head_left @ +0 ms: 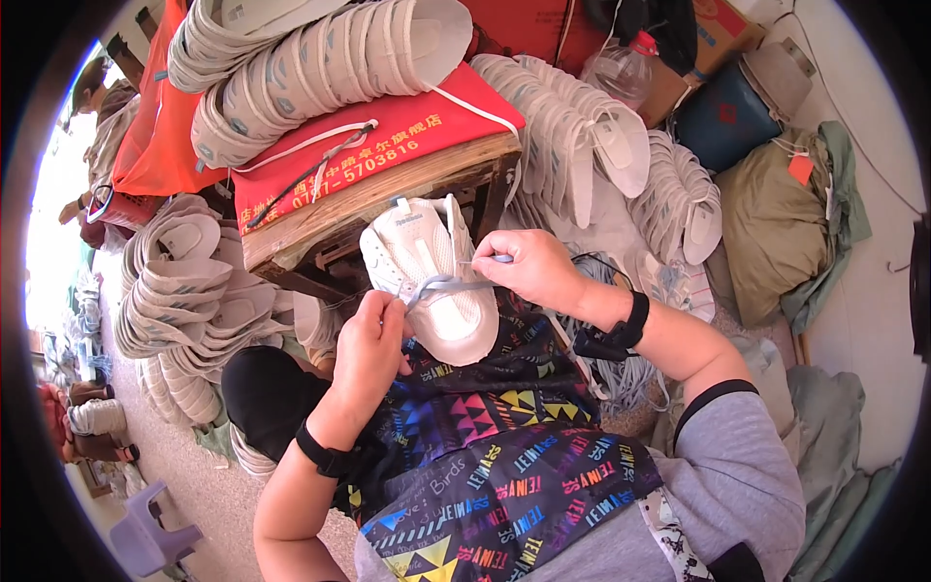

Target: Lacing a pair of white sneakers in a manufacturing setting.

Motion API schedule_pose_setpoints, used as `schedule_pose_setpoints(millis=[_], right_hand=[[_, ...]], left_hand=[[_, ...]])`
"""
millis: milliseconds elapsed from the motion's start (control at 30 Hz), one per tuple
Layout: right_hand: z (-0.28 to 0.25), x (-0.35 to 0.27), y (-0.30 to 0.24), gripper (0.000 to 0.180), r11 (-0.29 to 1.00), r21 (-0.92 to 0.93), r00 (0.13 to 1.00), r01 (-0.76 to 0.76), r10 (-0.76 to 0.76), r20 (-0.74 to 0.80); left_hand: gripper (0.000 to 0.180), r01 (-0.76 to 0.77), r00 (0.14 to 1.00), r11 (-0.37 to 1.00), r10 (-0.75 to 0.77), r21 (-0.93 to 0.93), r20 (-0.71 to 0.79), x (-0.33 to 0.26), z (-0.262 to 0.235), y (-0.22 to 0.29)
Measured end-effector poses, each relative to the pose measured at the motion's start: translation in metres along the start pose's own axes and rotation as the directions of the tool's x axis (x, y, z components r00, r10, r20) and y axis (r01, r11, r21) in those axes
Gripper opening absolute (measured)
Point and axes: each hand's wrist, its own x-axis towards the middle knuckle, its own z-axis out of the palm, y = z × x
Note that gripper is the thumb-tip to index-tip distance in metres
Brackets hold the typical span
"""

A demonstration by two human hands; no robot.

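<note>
A pale off-white shoe upper [456,315] rests over my lap, its toe toward me and its tongue against the wooden stand. A flat grey shoelace [441,284] crosses its lower eyelets. My left hand [373,332] is closed at the shoe's left side, pinching the lace end there. On the other side my right hand [531,272] has the lace closed in its fingers, pulled out to the right. Something thin shows at the right fingertips; it is too small to make out.
A wooden stand [388,177] with a red bag [349,160] on top bears nested shoe uppers [330,73]. More stacks of uppers [179,281] lie at the left, others [572,136] at the right. Loose grey laces [626,376] hang beside my right thigh. A purple stool [153,529] stands lower left.
</note>
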Motion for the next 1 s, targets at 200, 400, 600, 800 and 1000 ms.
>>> schedule_pose_setpoints(millis=[200,400,600,800,1000], right_hand=[[0.0,0.006,-0.008,0.014,0.97,-0.123,0.977,0.211,-0.211,0.012],[0.005,0.021,-0.008,0.008,0.734,-0.424,0.834,0.53,-0.542,0.104],[-0.002,0.024,-0.015,0.008,0.588,-0.545,0.793,0.597,-0.533,0.294],[-0.014,0.03,-0.024,0.007,0.5,-0.529,0.722,0.686,-0.562,0.404],[-0.017,0.043,-0.03,0.011,0.429,-0.534,0.676,0.729,-0.575,0.461]], left_hand=[[0.028,-0.034,0.999,0.974,0.034,0.223,0.007,0.008,0.001,-0.007],[0.031,-0.221,0.971,0.944,0.236,0.245,-0.031,0.02,0.002,-0.025],[0.029,0.141,0.977,0.95,-0.089,-0.279,0.193,0.018,-0.007,-0.011],[0.031,0.35,0.891,0.857,-0.18,-0.379,0.416,0.031,-0.016,-0.009],[0.027,0.208,0.96,0.969,-0.176,-0.131,0.217,0.028,-0.008,0.004]])
